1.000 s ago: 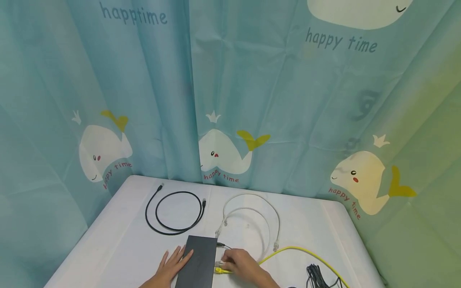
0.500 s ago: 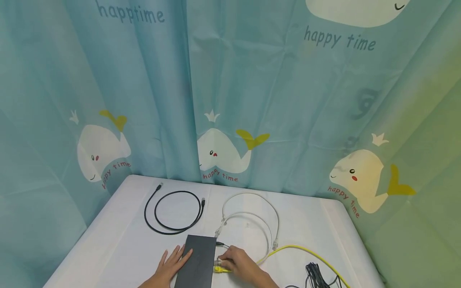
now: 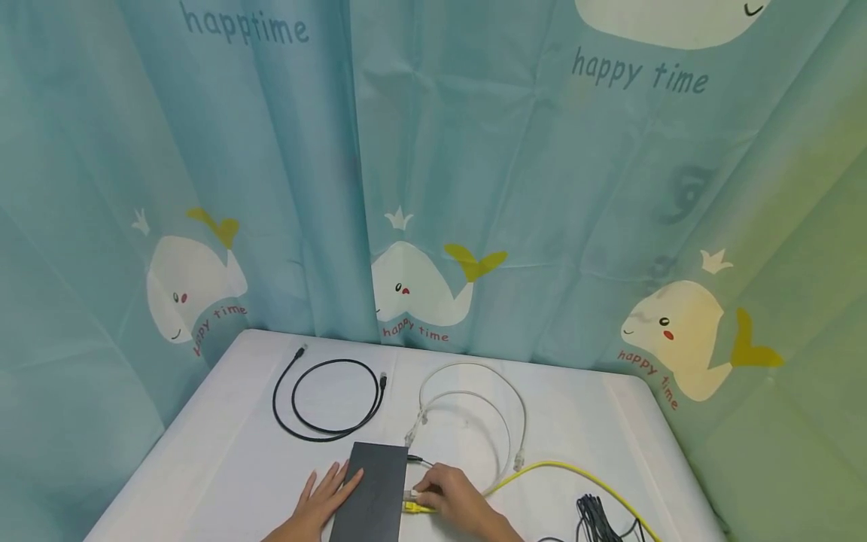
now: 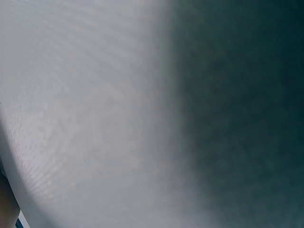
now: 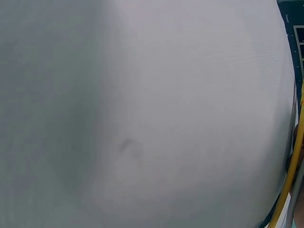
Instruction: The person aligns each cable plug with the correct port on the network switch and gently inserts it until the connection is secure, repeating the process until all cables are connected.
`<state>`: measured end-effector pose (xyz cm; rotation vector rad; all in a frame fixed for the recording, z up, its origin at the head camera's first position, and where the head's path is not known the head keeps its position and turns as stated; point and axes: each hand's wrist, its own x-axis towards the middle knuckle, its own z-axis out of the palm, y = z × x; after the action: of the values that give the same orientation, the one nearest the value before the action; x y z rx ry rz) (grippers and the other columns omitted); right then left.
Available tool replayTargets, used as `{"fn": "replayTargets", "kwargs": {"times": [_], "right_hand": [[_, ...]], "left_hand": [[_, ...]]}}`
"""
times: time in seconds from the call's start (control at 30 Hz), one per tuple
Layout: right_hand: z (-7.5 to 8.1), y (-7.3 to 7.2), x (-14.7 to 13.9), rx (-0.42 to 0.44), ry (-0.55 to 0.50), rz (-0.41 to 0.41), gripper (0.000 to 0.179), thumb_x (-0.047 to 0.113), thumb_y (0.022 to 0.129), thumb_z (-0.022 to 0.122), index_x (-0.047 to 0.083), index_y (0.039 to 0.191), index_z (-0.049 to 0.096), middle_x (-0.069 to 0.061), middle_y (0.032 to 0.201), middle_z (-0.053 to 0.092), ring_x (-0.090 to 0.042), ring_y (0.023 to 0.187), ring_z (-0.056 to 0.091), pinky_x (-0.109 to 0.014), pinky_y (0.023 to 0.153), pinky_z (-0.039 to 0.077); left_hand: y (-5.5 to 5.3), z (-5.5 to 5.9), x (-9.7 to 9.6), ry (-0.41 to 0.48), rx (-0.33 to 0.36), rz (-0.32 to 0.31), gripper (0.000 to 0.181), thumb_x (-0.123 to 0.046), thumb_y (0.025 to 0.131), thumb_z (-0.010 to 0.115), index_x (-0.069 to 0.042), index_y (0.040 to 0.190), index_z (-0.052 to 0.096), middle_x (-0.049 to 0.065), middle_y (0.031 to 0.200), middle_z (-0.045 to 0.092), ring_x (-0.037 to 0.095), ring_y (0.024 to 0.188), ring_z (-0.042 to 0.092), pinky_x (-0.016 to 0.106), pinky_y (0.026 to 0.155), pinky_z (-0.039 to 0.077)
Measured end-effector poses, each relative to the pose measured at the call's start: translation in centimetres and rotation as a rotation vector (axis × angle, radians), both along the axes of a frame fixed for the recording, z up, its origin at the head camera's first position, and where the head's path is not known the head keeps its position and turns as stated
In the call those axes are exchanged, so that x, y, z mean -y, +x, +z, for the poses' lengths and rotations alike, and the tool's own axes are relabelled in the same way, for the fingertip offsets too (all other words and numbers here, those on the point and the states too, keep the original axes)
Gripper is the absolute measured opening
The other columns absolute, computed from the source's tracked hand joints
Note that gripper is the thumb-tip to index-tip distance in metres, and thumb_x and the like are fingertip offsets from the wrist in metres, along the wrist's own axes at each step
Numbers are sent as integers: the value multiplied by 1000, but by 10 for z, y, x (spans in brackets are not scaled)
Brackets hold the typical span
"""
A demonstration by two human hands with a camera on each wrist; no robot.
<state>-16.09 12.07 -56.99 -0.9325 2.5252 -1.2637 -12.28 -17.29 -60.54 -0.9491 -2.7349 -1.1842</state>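
My left hand (image 3: 320,503) rests with fairly straight, spread fingers along the left edge of a flat black box (image 3: 371,485), fingertips on its top. On the box's right side, my right hand (image 3: 455,498) pinches the clear plug (image 3: 410,495) of a white network cable (image 3: 506,433) against that side; how deep the plug sits is hidden. Just nearer to me, a yellow network cable's plug (image 3: 412,508) meets the same side. A thin black lead's plug (image 3: 415,458) is there too, farther back. In the right wrist view, the box (image 5: 290,14) shows a row of ports.
A coiled black network cable (image 3: 332,363) lies at the back left of the white table (image 3: 223,452). Another pale cable (image 3: 521,406) curves behind my right hand. The yellow cable (image 3: 576,470) runs right, near a bundled black cord (image 3: 591,516). A whale-print curtain (image 3: 433,150) hangs behind.
The white cable's loop swings slightly right and then back as my right hand shifts a little at the plug. My left hand and the box stay put.
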Motion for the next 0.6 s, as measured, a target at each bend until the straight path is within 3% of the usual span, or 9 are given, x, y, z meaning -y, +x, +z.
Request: {"fn": "replayTargets", "kwargs": {"times": [0.23,0.4,0.47,0.6], "right_hand": [[-2,0,1,-6,-31,-25,7,12,81,73,8,86,74,13,78,59,4,70,52,-17,60,46],[-3,1,3,-5,-65,-37,8,11,80,74,5,86,75,12,78,60,4,69,52,-17,59,46],[-4,1,4,-4,-76,-41,9,11,80,74,5,86,75,12,77,61,4,69,53,-17,60,47],[-4,1,4,9,-77,-49,9,11,79,75,5,86,75,12,77,61,4,71,54,-18,62,47]], "left_hand": [[1,4,-1,-3,26,-5,94,-80,74,46,-30,151,23,26,144,31,-12,128,-11,67,92,5],[2,5,-1,7,15,-4,96,-80,75,46,-23,151,26,31,142,32,-10,130,-10,63,92,3],[2,5,-1,-2,12,-3,97,-80,75,46,-22,151,26,33,141,32,-3,134,-6,66,91,5],[1,7,-1,-28,23,-4,99,-81,73,46,-24,151,25,35,139,33,25,140,11,72,89,7]]}}
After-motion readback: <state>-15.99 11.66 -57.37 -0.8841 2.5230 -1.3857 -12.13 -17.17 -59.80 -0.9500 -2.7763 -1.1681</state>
